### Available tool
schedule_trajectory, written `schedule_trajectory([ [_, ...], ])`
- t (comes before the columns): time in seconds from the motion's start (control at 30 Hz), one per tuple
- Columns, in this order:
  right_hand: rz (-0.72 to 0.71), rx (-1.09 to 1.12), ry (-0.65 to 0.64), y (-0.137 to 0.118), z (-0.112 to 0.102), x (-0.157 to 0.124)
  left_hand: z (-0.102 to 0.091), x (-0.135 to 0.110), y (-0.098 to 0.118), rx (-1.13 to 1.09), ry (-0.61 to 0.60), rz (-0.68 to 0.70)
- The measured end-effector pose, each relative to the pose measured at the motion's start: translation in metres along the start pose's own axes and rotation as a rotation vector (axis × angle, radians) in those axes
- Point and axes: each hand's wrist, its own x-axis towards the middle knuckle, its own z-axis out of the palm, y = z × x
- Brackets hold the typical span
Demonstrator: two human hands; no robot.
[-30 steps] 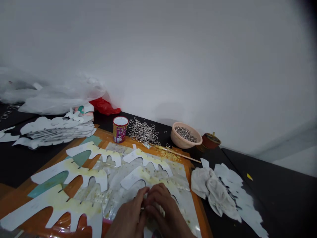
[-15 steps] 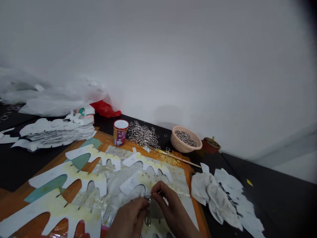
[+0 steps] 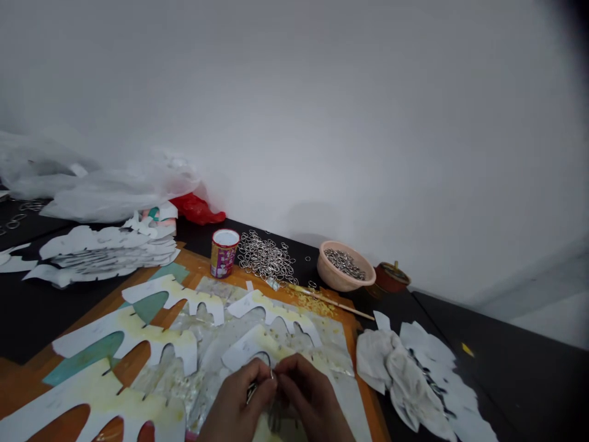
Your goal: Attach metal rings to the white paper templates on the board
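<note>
My left hand (image 3: 242,399) and my right hand (image 3: 309,396) meet at the bottom middle, fingertips nearly touching. Between them is a small metal ring (image 3: 271,373), pinched by both hands. More metal rings (image 3: 251,390) show inside the curl of my left fingers. Some blurred loops hang below the fingertips, too unclear to sort out. Just behind the hands lies a white scalloped cut-out piece (image 3: 246,345) with a yellowish coating along one edge. Part of it is hidden by my hands.
Similar coated pieces (image 3: 172,341) lie leftward on the covered board. Behind stand a purple tub (image 3: 224,261), a heap of metal rings (image 3: 265,256) and a pink bowl (image 3: 329,276) of rings. A brush (image 3: 340,304) lies nearby. On the right is a crumpled cloth (image 3: 391,368).
My hands have drawn closer together, and the left fingers are now curled up against the right fingertips. The whole view has shifted slightly, so the table sits a little lower.
</note>
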Motion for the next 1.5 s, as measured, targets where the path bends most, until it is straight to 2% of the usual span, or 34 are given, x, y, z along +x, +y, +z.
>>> schedule_trajectory([
  [0.1, -0.114, -0.169, -0.043, -0.007, -0.009, 0.003, -0.005, 0.003, -0.004, 0.056, -0.007, 0.008],
  [0.17, -0.152, -0.206, -0.028, -0.017, -0.013, 0.006, -0.009, 0.006, -0.009, 0.093, -0.061, 0.014],
  [0.3, -0.006, -0.047, -0.070, -0.031, -0.011, 0.018, -0.016, 0.015, -0.014, 0.109, -0.132, 0.003],
  [0.47, 0.107, 0.110, -0.128, -0.029, -0.010, 0.041, -0.024, 0.024, -0.003, 0.148, -0.012, 0.021],
  [0.63, 0.031, 0.029, -0.004, -0.024, -0.013, 0.070, -0.039, 0.023, 0.001, 0.479, 0.170, 0.091],
  [0.83, -0.004, -0.124, 0.050, -0.018, -0.009, 0.090, -0.041, 0.022, -0.005, 0.829, 0.057, -0.008],
  [1.0, -0.077, -0.283, 0.109, -0.016, -0.008, 0.093, -0.035, 0.029, 0.010, 1.057, -0.044, -0.093],
  [1.23, -0.098, -0.450, 0.150, -0.013, -0.009, 0.094, -0.025, 0.041, 0.022, 1.234, -0.099, -0.133],
  [1.5, -0.117, -0.632, 0.170, -0.016, -0.012, 0.095, -0.018, 0.045, 0.035, 1.259, -0.149, -0.127],
])
